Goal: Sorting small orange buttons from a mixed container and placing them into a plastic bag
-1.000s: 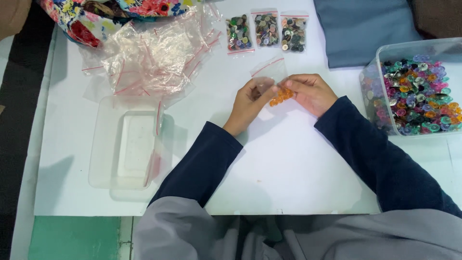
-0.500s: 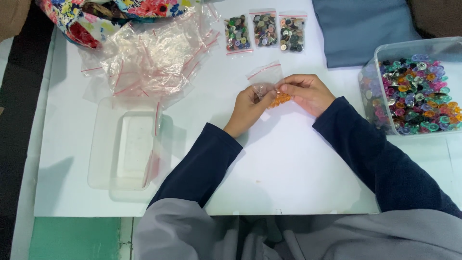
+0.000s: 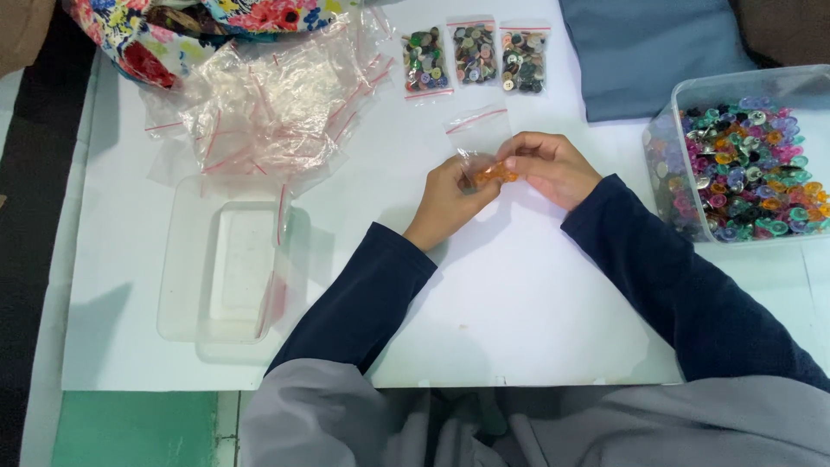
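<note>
Left hand pinches small clear zip bag at table centre; right hand pinches orange buttons at bag mouth. Best done slowly: mouth held wide, buttons fed in few at once.

Glossy clear plastic bag, prob. plastic buttons.
</note>
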